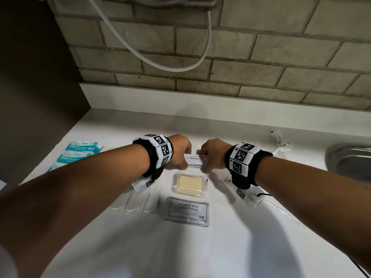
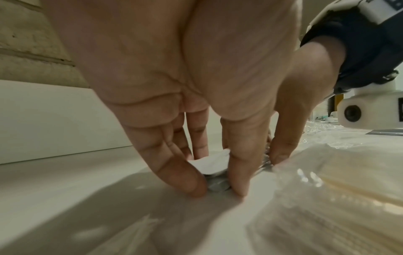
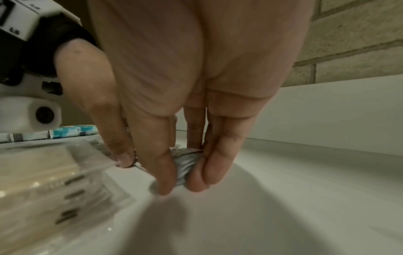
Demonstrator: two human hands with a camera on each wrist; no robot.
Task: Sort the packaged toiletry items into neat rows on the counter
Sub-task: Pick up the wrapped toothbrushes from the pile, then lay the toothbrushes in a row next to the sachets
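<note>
On the white counter (image 1: 230, 125), below a brick wall (image 1: 261, 57), both hands meet over a white sachet printed "Toothpaste" (image 1: 195, 159). The left hand (image 1: 179, 150) grips the sachet's left end and the right hand (image 1: 212, 154) its right end. The left wrist view shows the left fingertips (image 2: 191, 186) and thumb pinching the sachet's edge down against the counter; the right wrist view shows the right fingers (image 3: 209, 174) and thumb pinching the bunched grey-white end in the same way. Just in front of the sachet lies a clear packet holding a pale yellow soap bar (image 1: 190, 184), and nearer again a grey sachet marked "SHAMPOO WITH CONDITIONER" (image 1: 187, 212); the three sit in one line running away from the person. Blue-and-white wipe packs (image 1: 80, 151) lie in a row at the far left. Clear plastic packets (image 1: 138, 201) rest under the left wrist. A steel sink (image 1: 351, 161) sits at the right edge, with a clear wrapped item (image 1: 281, 144) near it. A grey hose (image 1: 180, 63) loops on the wall.
</note>
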